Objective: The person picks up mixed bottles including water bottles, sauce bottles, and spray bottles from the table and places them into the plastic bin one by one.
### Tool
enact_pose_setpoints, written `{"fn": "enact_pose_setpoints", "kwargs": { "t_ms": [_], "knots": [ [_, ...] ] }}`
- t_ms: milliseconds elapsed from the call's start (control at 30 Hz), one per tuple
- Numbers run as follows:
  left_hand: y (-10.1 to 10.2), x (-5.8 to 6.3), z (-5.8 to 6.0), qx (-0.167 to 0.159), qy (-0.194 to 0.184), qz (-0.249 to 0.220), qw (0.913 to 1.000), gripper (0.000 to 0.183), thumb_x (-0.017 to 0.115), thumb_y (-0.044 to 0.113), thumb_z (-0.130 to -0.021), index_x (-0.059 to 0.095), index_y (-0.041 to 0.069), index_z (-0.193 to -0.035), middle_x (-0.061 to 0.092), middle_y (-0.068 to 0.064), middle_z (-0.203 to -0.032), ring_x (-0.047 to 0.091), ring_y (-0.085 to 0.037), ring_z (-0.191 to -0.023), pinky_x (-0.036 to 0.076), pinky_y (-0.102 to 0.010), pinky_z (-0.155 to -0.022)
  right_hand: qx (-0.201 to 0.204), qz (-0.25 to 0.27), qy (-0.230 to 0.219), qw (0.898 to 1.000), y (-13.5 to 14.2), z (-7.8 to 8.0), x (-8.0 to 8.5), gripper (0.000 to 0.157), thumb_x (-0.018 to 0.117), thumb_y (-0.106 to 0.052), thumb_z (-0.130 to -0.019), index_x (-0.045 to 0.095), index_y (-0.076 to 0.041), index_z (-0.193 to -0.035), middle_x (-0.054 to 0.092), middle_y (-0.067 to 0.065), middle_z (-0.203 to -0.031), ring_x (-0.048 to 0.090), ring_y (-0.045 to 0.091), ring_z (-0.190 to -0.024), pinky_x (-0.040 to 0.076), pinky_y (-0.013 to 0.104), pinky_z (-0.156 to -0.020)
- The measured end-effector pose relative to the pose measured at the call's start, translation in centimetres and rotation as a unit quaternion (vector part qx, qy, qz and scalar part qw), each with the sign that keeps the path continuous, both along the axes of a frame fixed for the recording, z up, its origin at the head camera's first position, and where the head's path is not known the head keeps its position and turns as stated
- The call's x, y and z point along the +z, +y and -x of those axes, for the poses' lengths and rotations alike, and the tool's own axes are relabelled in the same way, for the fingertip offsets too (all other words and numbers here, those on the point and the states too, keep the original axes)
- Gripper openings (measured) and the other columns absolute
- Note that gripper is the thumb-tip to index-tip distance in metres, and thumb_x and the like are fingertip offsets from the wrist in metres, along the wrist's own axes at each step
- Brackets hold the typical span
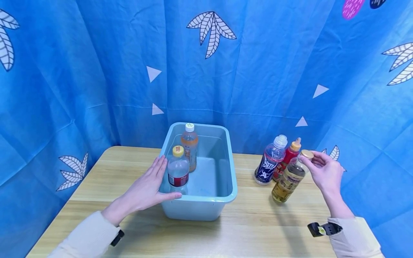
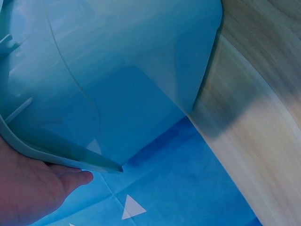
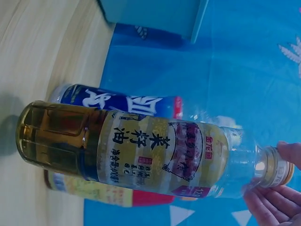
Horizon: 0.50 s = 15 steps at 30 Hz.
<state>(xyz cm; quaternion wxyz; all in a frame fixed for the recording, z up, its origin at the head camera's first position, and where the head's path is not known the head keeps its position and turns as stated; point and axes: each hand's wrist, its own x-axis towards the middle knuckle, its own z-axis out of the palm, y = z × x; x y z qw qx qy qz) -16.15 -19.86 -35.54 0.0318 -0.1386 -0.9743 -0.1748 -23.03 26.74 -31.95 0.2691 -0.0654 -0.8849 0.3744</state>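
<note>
My right hand [image 1: 327, 172] pinches the gold cap of a cooking oil bottle [image 1: 288, 181] between thumb and fingers. The bottle leans, its cap toward the hand; whether its base touches the table I cannot tell. In the right wrist view the yellow label of the oil bottle [image 3: 160, 150] faces the camera. My left hand [image 1: 146, 186] rests on the left front corner of a light blue plastic bin [image 1: 206, 208], fingers along the left rim and thumb on the front rim. Inside stand a clear yellow-capped bottle [image 1: 178, 170] and a white-capped bottle of orange-brown drink [image 1: 190, 143].
Behind the oil bottle stand a blue-labelled clear bottle [image 1: 269, 161] and a red squeeze bottle [image 1: 287, 157] with an orange nozzle. The wooden table [image 1: 251, 229] meets a blue patterned curtain [image 1: 258, 71] at the back and sides.
</note>
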Motion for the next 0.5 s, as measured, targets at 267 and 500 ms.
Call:
{"fn": "enact_pose_setpoints", "kwargs": {
  "t_ms": [267, 500],
  "knots": [
    [0.0, -0.1, 0.1, 0.004, -0.003, 0.001, 1.0, 0.113, 0.044, 0.078, -0.065, 0.013, 0.001, -0.141, 0.009, -0.015, -0.147, 0.007, -0.033, -0.133, 0.024, -0.052, -0.098, 0.034, 0.007, 0.013, 0.999, -1.3, -0.8, 1.2, 0.049, 0.07, -0.03, -0.076, 0.06, 0.004, -0.109, 0.061, 0.023, -0.1, 0.045, -0.021, -0.065, 0.042, 0.003, -0.061],
    [0.0, -0.2, 0.1, 0.003, -0.003, 0.0, 1.0, 0.113, 0.044, 0.078, -0.065, 0.012, 0.001, -0.141, 0.008, -0.014, -0.147, 0.006, -0.033, -0.133, 0.024, -0.052, -0.098, 0.074, 0.003, 0.018, 0.997, -2.7, -1.6, 2.2, 0.047, 0.069, -0.029, -0.077, 0.059, 0.004, -0.109, 0.065, 0.009, -0.091, 0.05, -0.017, -0.068, 0.043, 0.005, -0.062]
  ]
}}
